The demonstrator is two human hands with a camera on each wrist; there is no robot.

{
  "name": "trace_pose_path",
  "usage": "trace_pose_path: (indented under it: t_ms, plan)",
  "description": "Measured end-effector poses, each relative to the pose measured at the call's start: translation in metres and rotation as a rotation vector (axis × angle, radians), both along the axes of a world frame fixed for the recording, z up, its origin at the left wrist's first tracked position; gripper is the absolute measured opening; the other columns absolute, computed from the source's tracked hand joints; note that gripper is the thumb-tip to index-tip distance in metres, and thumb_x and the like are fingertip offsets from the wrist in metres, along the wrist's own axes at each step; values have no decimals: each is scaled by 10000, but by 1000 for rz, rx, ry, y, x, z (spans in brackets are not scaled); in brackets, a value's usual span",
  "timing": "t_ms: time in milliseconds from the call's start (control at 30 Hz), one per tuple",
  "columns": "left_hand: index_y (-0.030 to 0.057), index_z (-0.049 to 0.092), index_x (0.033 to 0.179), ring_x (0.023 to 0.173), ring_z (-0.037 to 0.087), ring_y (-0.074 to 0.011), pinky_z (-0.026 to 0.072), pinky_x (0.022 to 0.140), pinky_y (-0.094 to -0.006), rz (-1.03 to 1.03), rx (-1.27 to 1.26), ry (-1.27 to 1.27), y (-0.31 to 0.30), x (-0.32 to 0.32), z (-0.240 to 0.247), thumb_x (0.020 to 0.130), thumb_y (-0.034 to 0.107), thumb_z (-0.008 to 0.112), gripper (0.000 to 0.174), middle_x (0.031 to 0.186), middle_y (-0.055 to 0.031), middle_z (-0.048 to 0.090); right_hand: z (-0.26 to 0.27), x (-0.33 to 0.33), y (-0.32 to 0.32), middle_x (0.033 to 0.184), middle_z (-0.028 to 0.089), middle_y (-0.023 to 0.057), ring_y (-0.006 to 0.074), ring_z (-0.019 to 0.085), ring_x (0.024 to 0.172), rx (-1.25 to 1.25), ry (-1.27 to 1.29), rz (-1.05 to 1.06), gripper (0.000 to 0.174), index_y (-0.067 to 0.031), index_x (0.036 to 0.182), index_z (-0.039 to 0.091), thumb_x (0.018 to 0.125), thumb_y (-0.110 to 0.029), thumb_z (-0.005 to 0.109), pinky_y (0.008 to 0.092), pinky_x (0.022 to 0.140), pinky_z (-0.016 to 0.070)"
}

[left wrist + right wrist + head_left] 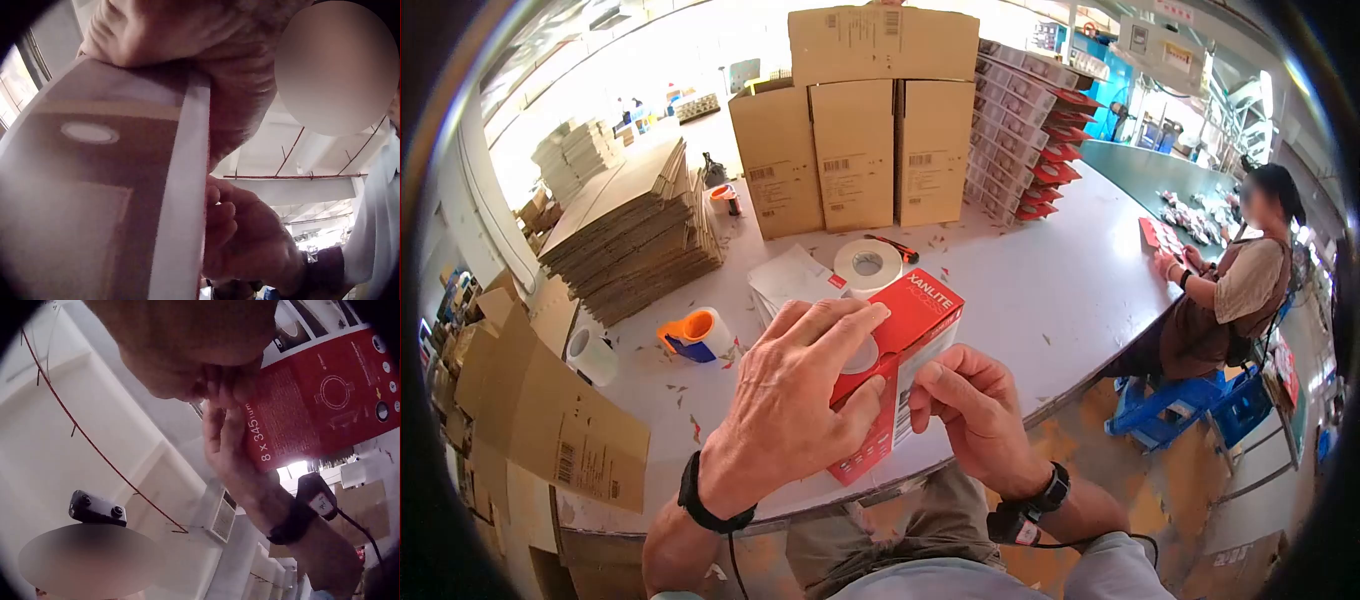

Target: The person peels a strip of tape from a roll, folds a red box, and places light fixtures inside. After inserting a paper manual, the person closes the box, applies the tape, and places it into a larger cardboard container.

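A red and white XANLITE box [915,293] stands tilted near the table's front edge. My left hand [795,400] grips it, fingers over the top face and thumb at the barcode side. Beside that side is my right hand [980,415], fingers curled and thumb against the index finger; nothing shows between them. The left wrist view has the box [165,206] below my left hand [187,37], with my right hand [256,234] behind its edge. In the right wrist view, my right hand [194,350] is close to the printed red face [312,406].
Behind the box lie a tape roll [868,265], white sheets [790,275] and an orange-blue tape dispenser [693,333]. Upright cartons [855,155], flat cardboard [635,230] and stacked red-white boxes [1010,130] stand farther back. A seated person [1250,270] works at right.
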State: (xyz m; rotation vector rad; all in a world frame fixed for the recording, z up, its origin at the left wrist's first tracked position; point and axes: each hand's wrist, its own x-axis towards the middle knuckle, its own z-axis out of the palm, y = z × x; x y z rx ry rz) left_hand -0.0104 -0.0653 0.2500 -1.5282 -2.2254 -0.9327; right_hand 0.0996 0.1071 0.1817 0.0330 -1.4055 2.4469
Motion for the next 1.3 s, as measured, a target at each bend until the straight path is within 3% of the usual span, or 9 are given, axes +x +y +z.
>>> trace_pose_path:
  t_ms: [133,733,833,933,1100,1200,1233,1267,1300]
  plan:
    - [11,613,1316,1166,629,-363,486,1028,-445,-16,18,-23,-1,2,0,738,62,737,593,1251,-176,681,3,-5,-6,869,721,55,109,652,749,-47,-27,-16,144,-27,988,693,1020,-165,668,268,698,528]
    - [55,683,1034,1111,639,-397,513,967,-466,-44,91,80,0,8,-5,728,25,737,312,1224,-179,648,9,-6,-10,851,718,45,99,652,730,-39,-89,-22,160,-32,985,713,1008,-188,686,248,667,527]
    - [90,717,1031,1081,647,-408,559,882,-499,-39,122,114,2,8,-8,755,67,717,278,1235,-147,651,7,-5,-9,845,717,42,97,650,720,-42,-96,-18,158,-36,985,713,1007,-191,689,244,651,524]
    - [43,699,1011,1071,659,-372,524,939,-455,-36,122,57,2,11,-6,697,12,742,318,1192,-173,666,8,-3,-6,843,717,41,98,652,719,-69,-124,10,156,-36,994,720,1003,-189,695,241,648,523]
    - [51,716,990,1006,663,-398,533,901,-467,-45,155,99,3,12,-6,715,33,707,276,1074,-151,702,-5,-9,-9,848,719,11,87,635,707,4,-186,20,227,-70,983,753,963,-295,743,225,626,481]
    - [29,682,908,964,667,-396,519,894,-481,-54,197,125,10,8,-16,699,19,702,210,1018,-181,707,-2,-10,-10,807,692,-5,92,608,642,-36,-211,51,210,-73,950,739,919,-279,761,237,536,433]
    - [42,694,1046,978,681,-348,539,881,-438,-92,158,133,9,16,-10,802,29,712,245,1093,-156,706,-1,-16,-9,768,664,-5,90,576,590,-42,-225,36,200,-70,895,704,912,-257,773,239,498,400]
    - [56,706,1184,991,696,-301,560,868,-395,-84,86,145,1,21,-2,904,40,721,281,1168,-131,706,4,-12,-5,771,654,-12,75,572,605,-64,-226,98,226,-81,926,700,928,-292,780,219,534,424]
    - [53,705,1177,1029,696,-308,563,885,-400,-68,44,130,-1,25,3,903,36,719,275,1200,-137,703,2,-12,-6,763,652,-10,75,565,591,-86,-206,93,225,-79,920,696,925,-287,783,220,527,420]
